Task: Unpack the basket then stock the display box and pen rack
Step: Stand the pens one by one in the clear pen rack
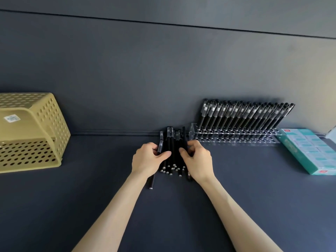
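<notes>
1. The bundle of black pens (172,142) lies in the middle of the dark table (91,197), close to the far wall (145,70), with the silver tips pointing towards the near edge.
2. The left hand (147,159) grips the left side of the bundle, fingers curled round the outer pens and thumb laid across the top.
3. The right hand (197,159) holds the right side the same way, its fingers bent in against the pens, so the bundle is squeezed between the two hands.
4. One stray pen (151,180) lies on the table just beside the bundle, partly hidden under the left wrist.
5. The clear pen rack (234,138) sits just to the right of the bundle, against the wall. A row of racked pens (245,115) stands in its far holes, all leaning to the right.
6. The teal display box (292,153) lies right of the rack, touching or nearly touching its end, and holds rows of pale packets (312,148).
7. The tan perforated basket (49,120) lies tipped on its side at the far left, well apart from the pens, with a white label (11,118) on a solid panel.
</notes>
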